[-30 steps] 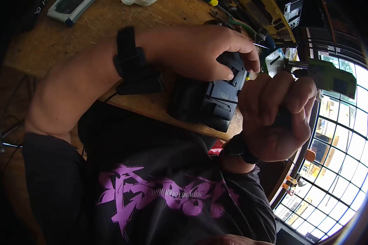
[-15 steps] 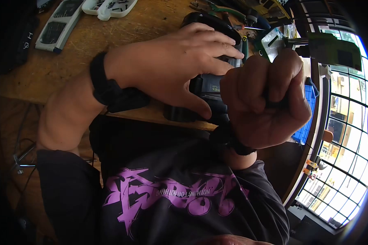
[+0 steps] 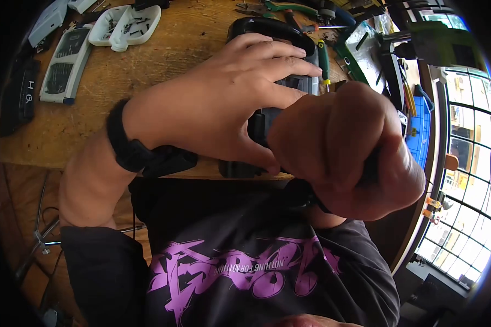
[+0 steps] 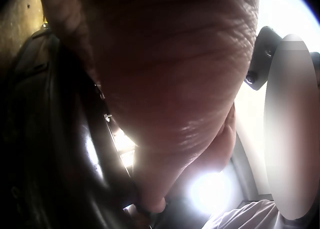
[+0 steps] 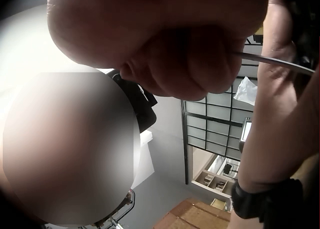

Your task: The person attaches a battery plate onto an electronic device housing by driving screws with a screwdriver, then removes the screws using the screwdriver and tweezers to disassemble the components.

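In the head view my left hand [image 3: 229,90] lies spread over a black plastic device [image 3: 259,124], with fairly straight fingers across it and the thumb at its near side. Much of the device is hidden under both hands. My right hand [image 3: 346,152] is curled into a fist close to the camera, just right of the left hand. It grips a screwdriver, whose thin metal shaft [image 5: 272,62] sticks out of the fist in the right wrist view; the handle is mostly covered. The device's dark, glossy side fills the left of the left wrist view, beside the palm [image 4: 170,79].
A white open case [image 3: 126,27] with several screws lies at the back left of the wooden bench [image 3: 163,65]. Near it is a grey bit set [image 3: 65,65]. Beyond the device are pliers [image 3: 289,7] and a green-handled screwdriver [image 3: 324,60]; a blue crate [image 3: 419,128] stands at right.
My left hand has gone from bent fingers at the device to lying spread across it. The right fist has come nearer the camera. The head view has shifted, showing more of the bench.
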A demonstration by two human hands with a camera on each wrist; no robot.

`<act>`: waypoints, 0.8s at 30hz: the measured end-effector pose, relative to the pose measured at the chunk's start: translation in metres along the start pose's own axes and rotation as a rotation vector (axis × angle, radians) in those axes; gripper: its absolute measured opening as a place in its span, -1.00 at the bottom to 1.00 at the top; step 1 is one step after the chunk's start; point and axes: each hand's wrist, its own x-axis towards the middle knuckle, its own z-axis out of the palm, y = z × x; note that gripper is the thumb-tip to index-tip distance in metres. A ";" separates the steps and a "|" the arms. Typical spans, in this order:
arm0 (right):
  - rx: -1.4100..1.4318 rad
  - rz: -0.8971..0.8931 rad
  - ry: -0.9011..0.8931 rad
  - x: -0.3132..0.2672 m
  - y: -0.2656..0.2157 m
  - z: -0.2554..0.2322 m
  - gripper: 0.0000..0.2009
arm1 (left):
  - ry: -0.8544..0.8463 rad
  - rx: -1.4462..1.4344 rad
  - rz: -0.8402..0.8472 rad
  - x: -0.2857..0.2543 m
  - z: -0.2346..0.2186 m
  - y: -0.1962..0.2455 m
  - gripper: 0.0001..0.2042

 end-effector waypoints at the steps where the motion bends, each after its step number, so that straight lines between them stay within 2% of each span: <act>1: -0.041 -0.011 0.024 0.000 0.001 0.010 -0.50 | -0.005 0.000 0.003 0.001 0.003 -0.002 -0.05; 2: -0.039 -0.014 0.029 0.004 0.003 0.013 -0.50 | 0.025 0.041 0.032 0.003 0.008 -0.005 -0.24; 3: -0.018 -0.035 -0.042 0.008 0.006 0.014 -0.52 | 0.056 0.080 0.062 0.003 0.013 -0.008 -0.42; 4: 0.002 -0.055 -0.113 0.010 0.007 0.013 -0.55 | 0.053 0.078 0.064 0.003 0.015 -0.011 -0.42; 6: 0.002 -0.046 -0.111 0.011 0.008 0.010 -0.55 | 0.104 0.031 0.083 0.003 0.015 -0.013 -0.44; 11: 0.025 -0.004 -0.098 0.009 0.006 0.000 -0.53 | 0.066 0.064 0.071 0.000 0.004 -0.005 -0.34; 13: 0.027 0.003 -0.089 0.007 0.004 -0.004 -0.52 | 0.097 -0.117 0.065 0.001 -0.003 0.002 -0.08; 14: 0.022 0.000 -0.085 0.006 0.003 -0.006 -0.51 | 0.088 -0.113 0.083 0.002 -0.004 0.002 -0.08; 16: 0.015 -0.012 -0.074 0.005 0.002 -0.009 -0.50 | 0.031 -0.087 0.035 0.004 -0.002 0.000 -0.23; 17: 0.007 -0.034 -0.067 0.002 0.001 -0.007 -0.50 | -0.004 -0.056 0.021 0.006 -0.003 0.001 -0.17; 18: -0.071 -0.056 0.012 -0.003 0.001 -0.002 -0.46 | -0.015 -0.044 0.037 0.007 0.000 0.002 -0.17; 20: -0.219 -0.103 0.170 -0.011 0.008 0.004 -0.36 | 0.059 -0.053 0.041 0.010 0.001 0.004 0.12; 21: -0.157 -0.131 0.047 -0.017 0.008 -0.009 -0.48 | -0.025 -0.005 0.004 0.013 -0.009 0.009 0.21; 22: -0.158 -0.152 0.047 -0.022 0.011 -0.013 -0.48 | -0.033 0.010 0.015 0.014 -0.012 0.012 0.21; 24: -0.281 -0.250 0.186 -0.025 0.014 -0.016 -0.40 | -0.041 0.023 -0.034 0.014 -0.011 0.013 0.18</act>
